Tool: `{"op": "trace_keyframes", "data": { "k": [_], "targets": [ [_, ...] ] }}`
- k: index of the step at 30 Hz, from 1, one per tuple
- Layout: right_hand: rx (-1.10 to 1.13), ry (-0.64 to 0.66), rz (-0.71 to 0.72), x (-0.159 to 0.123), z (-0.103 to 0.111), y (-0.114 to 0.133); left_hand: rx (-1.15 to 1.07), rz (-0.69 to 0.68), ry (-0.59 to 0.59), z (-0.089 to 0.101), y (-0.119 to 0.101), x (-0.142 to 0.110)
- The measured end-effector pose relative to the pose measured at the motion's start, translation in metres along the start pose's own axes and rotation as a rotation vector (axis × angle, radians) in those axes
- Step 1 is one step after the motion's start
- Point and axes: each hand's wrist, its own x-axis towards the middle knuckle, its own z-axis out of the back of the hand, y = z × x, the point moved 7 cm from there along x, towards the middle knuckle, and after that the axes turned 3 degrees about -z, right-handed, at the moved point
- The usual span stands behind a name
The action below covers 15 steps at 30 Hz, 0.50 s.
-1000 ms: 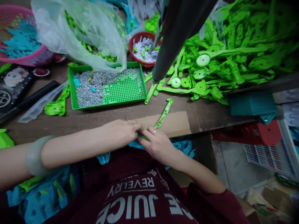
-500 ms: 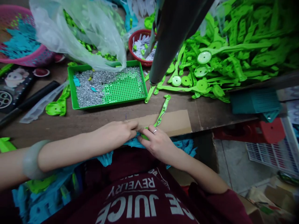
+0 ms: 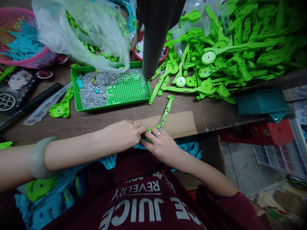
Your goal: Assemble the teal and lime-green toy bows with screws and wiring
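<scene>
A long bright-green plastic arm (image 3: 166,110) lies on a cardboard strip (image 3: 183,123) at the bench's front edge. Its far part is exposed, with a thin wire or spring along it; its near end is mostly under my fingers. My right hand (image 3: 161,143), a ring on one finger, is closed around that near end. From the left, my left hand (image 3: 130,134) meets it with fingers pinched together at the same end. Whatever sits between the left fingertips is hidden. A dark cylindrical tool (image 3: 154,44) hangs point-down beyond the hands, touching neither.
A green tray (image 3: 112,107) of small metal screws stands behind my left hand. Similar green arms (image 3: 220,64) are heaped at the right. A red basket (image 3: 164,59), a plastic bag (image 3: 105,48) and a pink basket (image 3: 49,59) line the back. Blue parts (image 3: 43,210) lie near my lap.
The hanging tool has swung left, toward the tray's right end. My left hand has shifted slightly right, closer to my right hand. The green arm stays nearly in place.
</scene>
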Motion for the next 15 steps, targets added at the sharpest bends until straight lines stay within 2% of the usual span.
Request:
{"op": "trace_keyframes", "data": {
  "k": [3,9,12,15],
  "targets": [
    [-0.022,0.018,-0.030,0.001,0.002,0.002,0.096,0.073,-0.048,0.001,-0.015,-0.012],
    [-0.017,-0.015,-0.049,-0.002,0.004,0.005,0.122,0.417,-0.282,-0.009,-0.049,-0.044],
    [-0.024,-0.049,-0.066,-0.003,0.001,0.005,0.182,0.544,-0.341,-0.015,-0.055,-0.046],
    [-0.020,-0.061,-0.107,-0.004,-0.002,0.002,0.199,0.594,-0.396,-0.012,-0.049,-0.044]
  ]
}}
